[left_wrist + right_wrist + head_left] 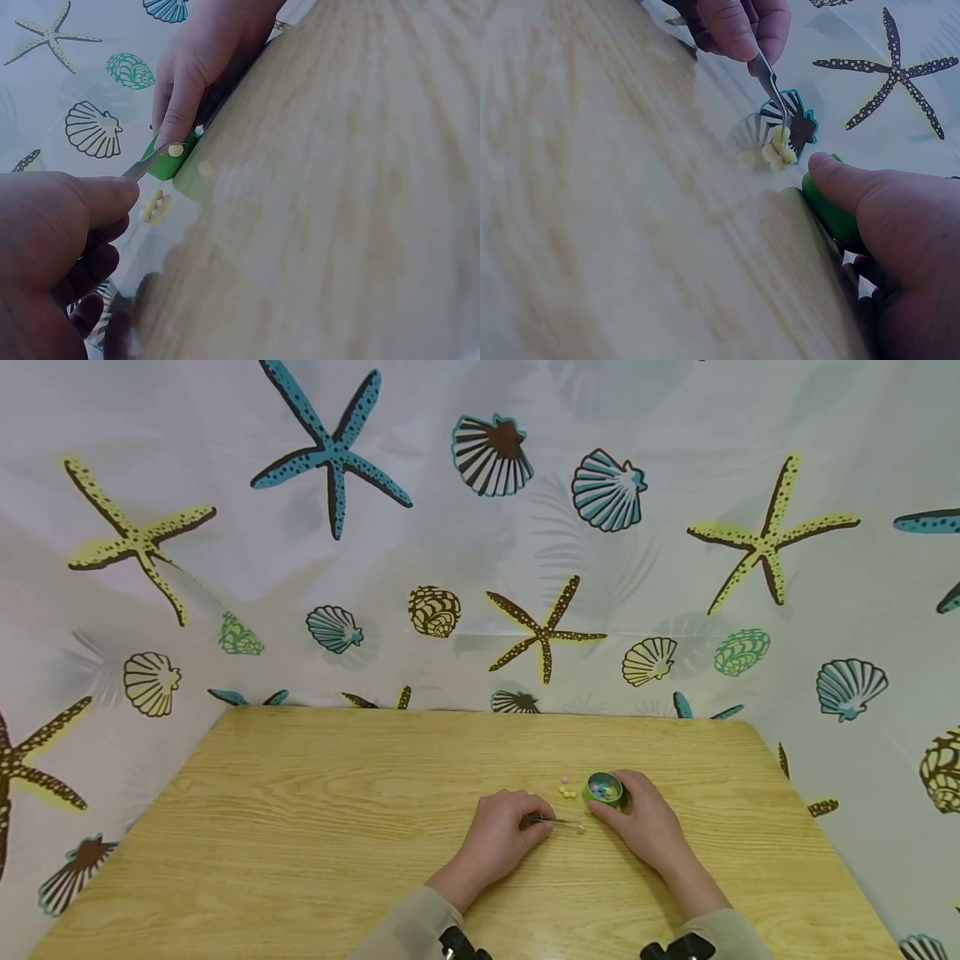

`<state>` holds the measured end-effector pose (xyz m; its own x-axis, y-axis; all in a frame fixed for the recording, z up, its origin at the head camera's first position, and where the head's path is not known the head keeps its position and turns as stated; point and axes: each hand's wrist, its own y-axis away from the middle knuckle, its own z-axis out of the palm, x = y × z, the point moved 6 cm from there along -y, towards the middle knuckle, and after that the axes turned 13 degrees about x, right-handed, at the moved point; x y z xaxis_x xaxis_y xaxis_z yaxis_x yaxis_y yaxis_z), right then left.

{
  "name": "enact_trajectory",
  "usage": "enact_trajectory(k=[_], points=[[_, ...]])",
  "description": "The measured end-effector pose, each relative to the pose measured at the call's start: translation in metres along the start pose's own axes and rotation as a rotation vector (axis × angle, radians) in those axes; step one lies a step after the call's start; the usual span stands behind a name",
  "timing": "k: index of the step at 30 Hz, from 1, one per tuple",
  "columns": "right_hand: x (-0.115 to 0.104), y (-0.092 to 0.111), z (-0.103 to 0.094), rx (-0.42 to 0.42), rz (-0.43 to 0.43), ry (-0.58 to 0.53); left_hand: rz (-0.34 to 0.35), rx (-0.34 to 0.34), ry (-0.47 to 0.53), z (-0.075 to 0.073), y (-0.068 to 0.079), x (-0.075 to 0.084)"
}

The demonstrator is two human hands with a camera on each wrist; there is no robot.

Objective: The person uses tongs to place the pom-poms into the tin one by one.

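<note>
Between the thumb and fingers of my left hand (495, 837) is a pair of metal tweezers (557, 821), pointing right. A small yellow bead (175, 150) sits at their tips, which hover low over the wood. My right hand (654, 827) grips a small round green cup (588, 796) from its right side, thumb on the near wall. Inside the cup, several coloured beads (604, 790) show. Just left of it lie several yellow beads (567, 793) and one pink bead (565, 779). In the right wrist view the tweezers (769, 79) overlap the yellow beads.
The wood-grain table (315, 810) runs back to a pale cloth (480, 552) printed with starfish and shells, which also hangs along both sides. Black straps with devices (678, 947) sit on both sleeved wrists.
</note>
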<state>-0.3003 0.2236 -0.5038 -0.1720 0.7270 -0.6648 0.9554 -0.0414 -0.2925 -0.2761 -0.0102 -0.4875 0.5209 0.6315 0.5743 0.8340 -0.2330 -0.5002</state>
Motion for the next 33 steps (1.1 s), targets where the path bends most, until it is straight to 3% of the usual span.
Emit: enact_trajectory(k=[20, 33], points=[[0.001, -0.003, 0.001, 0.017, -0.009, -0.010, -0.028, 0.175, -0.001, -0.015, -0.026, 0.013], [0.002, -0.003, 0.000, 0.015, -0.008, -0.005, -0.089, 0.220, -0.001, 0.002, -0.040, 0.023]])
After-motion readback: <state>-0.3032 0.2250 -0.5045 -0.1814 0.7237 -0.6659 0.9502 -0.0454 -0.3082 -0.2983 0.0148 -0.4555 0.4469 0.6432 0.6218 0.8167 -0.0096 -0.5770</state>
